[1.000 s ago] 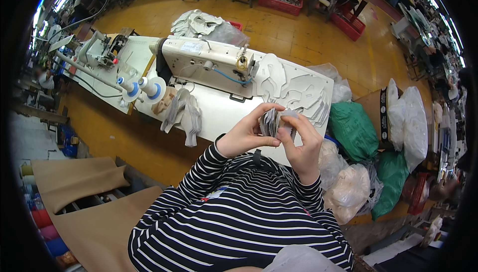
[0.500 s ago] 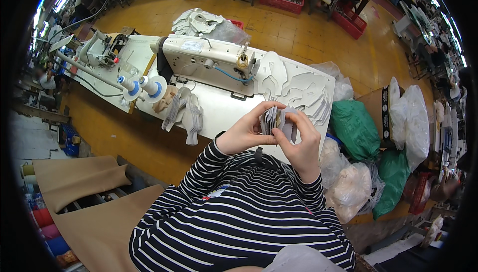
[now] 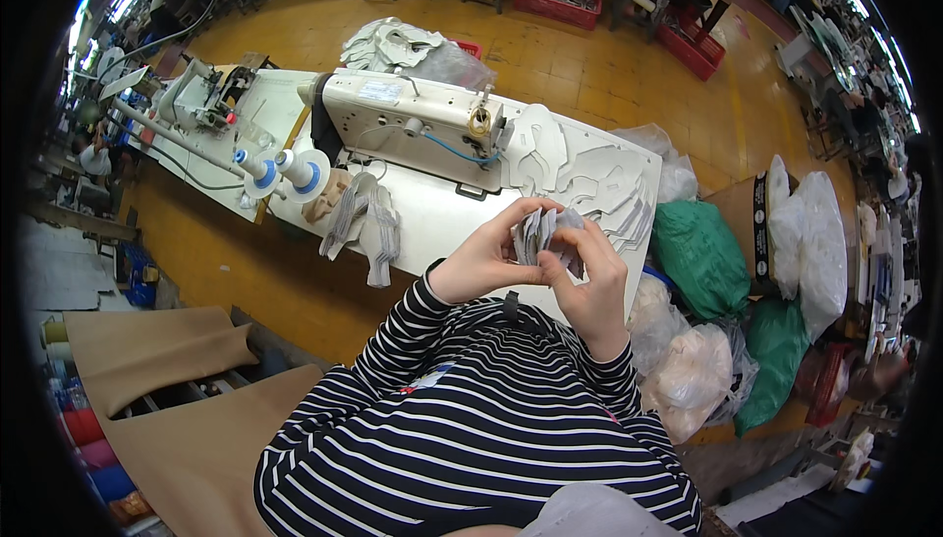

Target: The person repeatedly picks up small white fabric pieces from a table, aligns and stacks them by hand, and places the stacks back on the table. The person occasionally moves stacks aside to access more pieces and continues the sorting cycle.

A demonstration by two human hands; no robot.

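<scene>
I judge my left hand (image 3: 483,260) and right hand (image 3: 589,286) are mid-sorting, both pinching the small stack of grey cut fabric pieces (image 3: 543,232); next needs one piece peeled free.

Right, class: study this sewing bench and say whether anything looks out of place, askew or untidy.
Grey fabric strips droop over the front edge of the white table, half off it. Otherwise nothing stands out: both hands hold a small stack of cut pieces.

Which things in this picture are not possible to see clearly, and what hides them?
- Head view: the grey fabric pieces are small and partly covered by the left hand and right hand; their number is unclear.
- Head view: the needle area of the sewing machine is too small to see.
- Head view: fisheye rim bends and cuts off the room's edges.
</scene>
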